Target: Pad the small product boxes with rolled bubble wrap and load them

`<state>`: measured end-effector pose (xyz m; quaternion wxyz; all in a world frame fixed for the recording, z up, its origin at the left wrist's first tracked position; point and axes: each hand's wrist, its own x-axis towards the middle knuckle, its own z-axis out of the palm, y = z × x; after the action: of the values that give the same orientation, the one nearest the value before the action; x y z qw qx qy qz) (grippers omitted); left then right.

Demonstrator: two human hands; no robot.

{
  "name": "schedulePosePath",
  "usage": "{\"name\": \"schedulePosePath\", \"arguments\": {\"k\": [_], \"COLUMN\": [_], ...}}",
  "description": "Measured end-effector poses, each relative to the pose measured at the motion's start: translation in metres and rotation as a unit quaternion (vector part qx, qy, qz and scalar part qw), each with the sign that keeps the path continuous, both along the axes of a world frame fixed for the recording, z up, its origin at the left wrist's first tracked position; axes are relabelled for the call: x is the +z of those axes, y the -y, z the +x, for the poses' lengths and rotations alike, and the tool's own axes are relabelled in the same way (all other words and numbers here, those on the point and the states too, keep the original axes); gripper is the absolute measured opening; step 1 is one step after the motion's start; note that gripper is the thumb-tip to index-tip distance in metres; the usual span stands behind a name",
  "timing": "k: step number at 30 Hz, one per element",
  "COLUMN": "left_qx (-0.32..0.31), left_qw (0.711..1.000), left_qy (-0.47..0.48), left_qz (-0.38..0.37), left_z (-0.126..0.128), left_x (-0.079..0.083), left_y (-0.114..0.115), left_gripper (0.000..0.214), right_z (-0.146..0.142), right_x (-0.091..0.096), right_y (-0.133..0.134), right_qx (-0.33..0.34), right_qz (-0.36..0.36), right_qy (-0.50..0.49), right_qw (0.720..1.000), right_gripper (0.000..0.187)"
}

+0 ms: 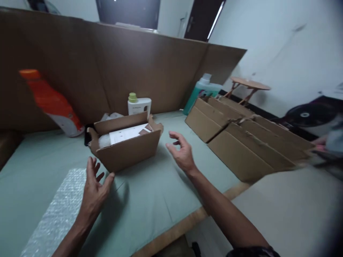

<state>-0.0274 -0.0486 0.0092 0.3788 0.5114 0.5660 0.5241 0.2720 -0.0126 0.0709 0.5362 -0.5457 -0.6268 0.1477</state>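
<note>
An open cardboard box stands on the green-covered table between my hands. Inside it lie a white carton with brown markings and some bubble wrap at its left end. My left hand is just in front of the box's left corner, fingers spread and holding nothing; whether the thumb touches the cardboard I cannot tell. To the right of the box hovers my right hand, fingers curved and apart, also with nothing in it. A sheet of bubble wrap lies flat beside my left forearm.
Behind the box stand a white bottle with a green cap and, leftward, a tilted orange-and-white bottle. A teal liquid bottle and several open cardboard boxes are on the right. A tall cardboard panel borders the back.
</note>
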Motion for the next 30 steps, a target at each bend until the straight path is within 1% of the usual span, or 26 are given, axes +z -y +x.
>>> {"name": "schedulePosePath", "arguments": {"k": [2, 3, 4, 6, 9, 10, 12, 13, 15, 17, 19, 20, 22, 24, 26, 28, 30], "left_qx": [-0.008, -0.011, -0.011, 0.0, 0.025, 0.031, 0.035, 0.028, -0.003, -0.046, -0.075, -0.076, -0.045, 0.013, 0.05, 0.052, 0.036], "left_qw": [1.0, 1.0, 1.0, 1.0, 1.0, 0.999, 0.999, 0.999, 0.999, 0.998, 0.996, 0.996, 0.998, 1.0, 0.999, 0.999, 0.999], "left_qy": [0.01, 0.015, 0.02, 0.023, 0.016, 0.014, 0.014, 0.018, 0.031, 0.042, 0.04, 0.036, 0.026, 0.019, 0.014, 0.009, -0.006], "left_qz": [-0.005, -0.001, 0.003, 0.009, 0.009, 0.011, 0.015, 0.017, 0.019, 0.016, 0.003, -0.007, -0.022, -0.021, -0.005, 0.012, 0.034], "left_z": [0.006, 0.01, 0.014, 0.022, 0.027, 0.029, 0.034, 0.037, 0.046, 0.051, 0.046, 0.039, 0.02, 0.002, -0.004, 0.005, 0.026], "left_x": [0.005, 0.008, 0.009, 0.009, 0.003, 0.001, -0.002, -0.003, -0.005, -0.007, -0.007, -0.006, 0.0, 0.009, 0.016, 0.015, 0.006], "left_y": [-0.001, -0.002, -0.003, -0.007, -0.019, -0.022, -0.026, -0.025, -0.018, -0.003, 0.015, 0.024, 0.036, 0.041, 0.041, 0.044, 0.055], "left_gripper": [0.096, 0.092, 0.088, 0.08, 0.067, 0.063, 0.058, 0.057, 0.056, 0.057, 0.054, 0.052, 0.048, 0.049, 0.052, 0.056, 0.064], "right_z": [0.004, 0.002, -0.002, -0.014, -0.03, -0.032, -0.028, -0.023, -0.009, 0.003, 0.004, -0.002, -0.022, -0.043, -0.053, -0.049, -0.033], "right_x": [-0.03, -0.04, -0.048, -0.056, -0.06, -0.06, -0.062, -0.063, -0.068, -0.072, -0.074, -0.073, -0.068, -0.061, -0.054, -0.05, -0.049], "right_y": [-0.006, -0.012, -0.019, -0.035, -0.054, -0.056, -0.051, -0.043, -0.019, 0.011, 0.037, 0.047, 0.054, 0.047, 0.03, 0.011, -0.007], "right_qx": [0.026, 0.047, 0.067, 0.11, 0.163, 0.169, 0.156, 0.141, 0.097, 0.033, -0.014, -0.018, 0.017, 0.067, 0.099, 0.127, 0.166], "right_qz": [-0.095, -0.132, -0.156, -0.179, -0.179, -0.178, -0.173, -0.171, -0.17, -0.173, -0.173, -0.17, -0.153, -0.13, -0.115, -0.118, -0.14], "right_qy": [-0.022, -0.035, -0.049, -0.08, -0.119, -0.127, -0.131, -0.13, -0.124, -0.112, -0.095, -0.087, -0.078, -0.077, -0.081, -0.088, -0.092], "right_qw": [0.995, 0.99, 0.984, 0.974, 0.963, 0.961, 0.964, 0.966, 0.973, 0.978, 0.98, 0.981, 0.985, 0.986, 0.985, 0.981, 0.972], "right_gripper": [0.063, 0.074, 0.082, 0.088, 0.081, 0.078, 0.073, 0.071, 0.067, 0.064, 0.061, 0.059, 0.056, 0.052, 0.05, 0.05, 0.052]}}
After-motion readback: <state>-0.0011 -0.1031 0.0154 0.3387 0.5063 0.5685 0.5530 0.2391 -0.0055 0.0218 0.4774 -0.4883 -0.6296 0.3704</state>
